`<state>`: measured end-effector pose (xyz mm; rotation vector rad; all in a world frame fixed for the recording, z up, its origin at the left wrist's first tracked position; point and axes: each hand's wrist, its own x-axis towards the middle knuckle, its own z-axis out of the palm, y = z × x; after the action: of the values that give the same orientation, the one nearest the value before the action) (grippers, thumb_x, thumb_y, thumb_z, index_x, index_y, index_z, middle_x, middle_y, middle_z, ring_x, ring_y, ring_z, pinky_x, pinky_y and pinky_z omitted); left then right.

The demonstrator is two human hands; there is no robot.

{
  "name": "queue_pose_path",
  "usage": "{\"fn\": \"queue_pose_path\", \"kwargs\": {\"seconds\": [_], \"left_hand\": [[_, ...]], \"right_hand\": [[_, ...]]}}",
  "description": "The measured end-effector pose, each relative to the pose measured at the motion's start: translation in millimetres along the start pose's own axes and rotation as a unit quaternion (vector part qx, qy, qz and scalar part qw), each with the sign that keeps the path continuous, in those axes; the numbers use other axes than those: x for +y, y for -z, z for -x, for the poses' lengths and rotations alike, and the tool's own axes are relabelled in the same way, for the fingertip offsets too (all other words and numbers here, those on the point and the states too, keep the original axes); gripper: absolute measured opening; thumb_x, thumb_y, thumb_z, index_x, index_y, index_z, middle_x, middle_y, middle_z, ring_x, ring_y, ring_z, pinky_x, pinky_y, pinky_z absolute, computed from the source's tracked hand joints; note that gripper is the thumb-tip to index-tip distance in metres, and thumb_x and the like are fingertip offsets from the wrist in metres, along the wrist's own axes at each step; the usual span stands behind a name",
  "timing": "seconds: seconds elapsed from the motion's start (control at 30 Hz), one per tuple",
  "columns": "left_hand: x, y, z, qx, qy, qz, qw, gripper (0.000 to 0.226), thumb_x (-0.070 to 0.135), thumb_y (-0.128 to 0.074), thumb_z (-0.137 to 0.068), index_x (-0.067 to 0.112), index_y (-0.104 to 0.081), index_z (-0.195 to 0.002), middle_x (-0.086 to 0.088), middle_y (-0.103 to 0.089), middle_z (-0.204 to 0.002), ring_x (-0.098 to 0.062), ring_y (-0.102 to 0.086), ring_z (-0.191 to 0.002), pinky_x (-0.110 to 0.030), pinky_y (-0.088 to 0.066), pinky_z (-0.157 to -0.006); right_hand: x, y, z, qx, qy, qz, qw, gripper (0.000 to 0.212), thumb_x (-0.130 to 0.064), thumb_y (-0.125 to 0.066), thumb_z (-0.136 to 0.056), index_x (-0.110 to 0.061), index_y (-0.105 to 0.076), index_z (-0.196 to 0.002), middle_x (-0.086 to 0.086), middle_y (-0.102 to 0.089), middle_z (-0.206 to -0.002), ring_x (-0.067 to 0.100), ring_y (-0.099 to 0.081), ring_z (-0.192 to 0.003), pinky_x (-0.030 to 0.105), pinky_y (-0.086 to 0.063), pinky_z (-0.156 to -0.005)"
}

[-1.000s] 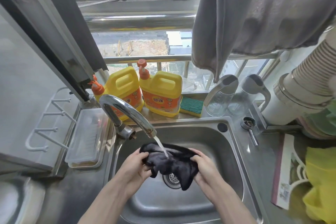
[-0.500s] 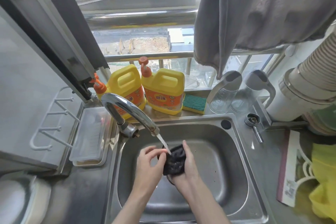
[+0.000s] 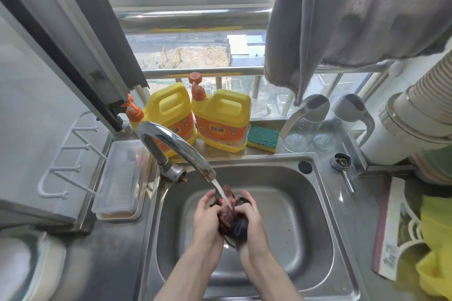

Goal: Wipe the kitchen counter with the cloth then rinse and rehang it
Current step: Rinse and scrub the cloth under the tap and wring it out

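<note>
A dark wet cloth [image 3: 230, 217] is bunched into a wad between both my hands over the middle of the steel sink [image 3: 315, 217]. My left hand [image 3: 206, 217] presses it from the left and my right hand [image 3: 249, 220] grips it from the right. Water runs from the chrome tap [image 3: 176, 146] straight onto the top of the cloth. The drain is hidden under my hands.
Two yellow detergent jugs [image 3: 220, 120], a green sponge [image 3: 263, 138] and two clear pitchers [image 3: 303, 127] line the sill behind the sink. A grey towel [image 3: 342, 12] hangs top right. White wall hooks [image 3: 71, 154] and a clear lidded box [image 3: 119, 178] sit left. Yellow bag [image 3: 435, 239] at right.
The cloth was spread open between my hands a second ago. It is now squeezed into a tight wad, with both hands close together under the water stream.
</note>
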<state>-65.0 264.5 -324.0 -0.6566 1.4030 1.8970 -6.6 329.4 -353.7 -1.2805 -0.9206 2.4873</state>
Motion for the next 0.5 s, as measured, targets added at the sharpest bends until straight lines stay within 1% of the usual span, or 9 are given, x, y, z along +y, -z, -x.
{"fn": "queue_pose_path", "kwargs": {"seconds": [0.07, 0.13, 0.2, 0.23, 0.27, 0.3, 0.37, 0.43, 0.5], "left_hand": [[0, -3, 3, 0.003, -0.016, 0.014, 1.0, 0.056, -0.018, -0.034, -0.086, 0.011, -0.059, -0.126, -0.025, -0.07, -0.113, -0.037, -0.064, -0.096, -0.042, -0.053, -0.088], [0, -5, 7, -0.019, -0.017, 0.036, 0.999, 0.045, -0.009, -0.034, -0.086, 0.005, -0.066, -0.116, -0.025, -0.069, -0.109, -0.037, -0.063, -0.094, -0.044, -0.051, -0.09], [3, -6, 8, -0.028, -0.015, 0.019, 0.999, 0.031, 0.008, -0.045, -0.093, 0.006, -0.075, -0.087, -0.018, -0.071, -0.088, -0.031, -0.066, -0.08, -0.04, -0.054, -0.083], [2, -4, 5, -0.029, -0.029, -0.007, 0.999, 0.033, 0.016, -0.049, -0.096, 0.007, -0.075, -0.078, -0.015, -0.072, -0.08, -0.027, -0.067, -0.073, -0.037, -0.055, -0.077], [2, -2, 2, -0.025, -0.045, -0.035, 0.998, 0.034, 0.02, -0.051, -0.1, 0.006, -0.075, -0.078, -0.013, -0.073, -0.077, -0.026, -0.068, -0.07, -0.037, -0.056, -0.074], [0, 1, -1, -0.019, -0.061, -0.064, 0.996, 0.032, 0.019, -0.05, -0.102, 0.005, -0.073, -0.084, -0.011, -0.075, -0.078, -0.026, -0.068, -0.073, -0.04, -0.057, -0.078], [-2, 5, -6, -0.006, -0.076, -0.104, 0.992, 0.022, 0.004, -0.046, -0.102, 0.005, -0.069, -0.1, -0.009, -0.077, -0.084, -0.027, -0.069, -0.082, -0.045, -0.054, -0.089], [-2, 3, -6, -0.012, -0.052, -0.128, 0.99, 0.03, -0.006, -0.045, -0.097, 0.01, -0.07, -0.104, -0.01, -0.076, -0.088, -0.024, -0.07, -0.082, -0.043, -0.055, -0.089], [-2, -2, -4, -0.007, 0.007, -0.148, 0.989, 0.024, 0.007, -0.053, -0.088, 0.013, -0.076, -0.085, -0.01, -0.075, -0.076, -0.026, -0.071, -0.072, -0.042, -0.056, -0.082]], "right_hand": [[-3, -5, 6, -0.039, -0.095, -0.155, 0.983, 0.028, -0.028, -0.059, -0.098, -0.014, -0.078, -0.112, 0.02, -0.075, -0.117, 0.033, -0.073, -0.093, 0.039, -0.059, -0.079], [-1, -4, 5, -0.02, -0.125, -0.155, 0.98, 0.043, -0.039, -0.053, -0.103, -0.007, -0.081, -0.103, 0.021, -0.077, -0.11, 0.033, -0.075, -0.091, 0.041, -0.061, -0.078], [3, -2, 1, 0.019, -0.128, -0.041, 0.991, 0.038, -0.038, -0.057, -0.104, -0.007, -0.077, -0.114, 0.02, -0.079, -0.109, 0.034, -0.076, -0.096, 0.044, -0.064, -0.071], [1, -1, 1, 0.029, -0.123, 0.024, 0.992, 0.033, -0.034, -0.061, -0.102, -0.007, -0.076, -0.114, 0.019, -0.079, -0.106, 0.034, -0.077, -0.092, 0.043, -0.063, -0.067], [0, 1, -1, 0.039, -0.115, 0.084, 0.989, 0.028, -0.029, -0.063, -0.1, -0.007, -0.075, -0.111, 0.019, -0.079, -0.099, 0.032, -0.077, -0.081, 0.04, -0.062, -0.061], [-4, 2, -1, 0.05, -0.105, 0.133, 0.984, 0.024, -0.026, -0.064, -0.098, -0.007, -0.076, -0.106, 0.017, -0.077, -0.091, 0.03, -0.075, -0.069, 0.034, -0.058, -0.053], [-15, 4, -3, 0.075, -0.084, 0.173, 0.978, 0.023, -0.025, -0.063, -0.095, -0.006, -0.076, -0.099, 0.016, -0.072, -0.08, 0.029, -0.068, -0.058, 0.027, -0.051, -0.046], [-26, 4, -5, 0.077, -0.077, 0.164, 0.98, 0.038, -0.038, -0.062, -0.097, -0.003, -0.078, -0.097, 0.016, -0.078, -0.086, 0.032, -0.074, -0.069, 0.032, -0.058, -0.055], [-28, 2, -6, 0.079, -0.053, 0.19, 0.977, 0.055, -0.057, -0.056, -0.098, -0.009, -0.082, -0.089, 0.013, -0.082, -0.087, 0.031, -0.079, -0.083, 0.042, -0.064, -0.079]]}}
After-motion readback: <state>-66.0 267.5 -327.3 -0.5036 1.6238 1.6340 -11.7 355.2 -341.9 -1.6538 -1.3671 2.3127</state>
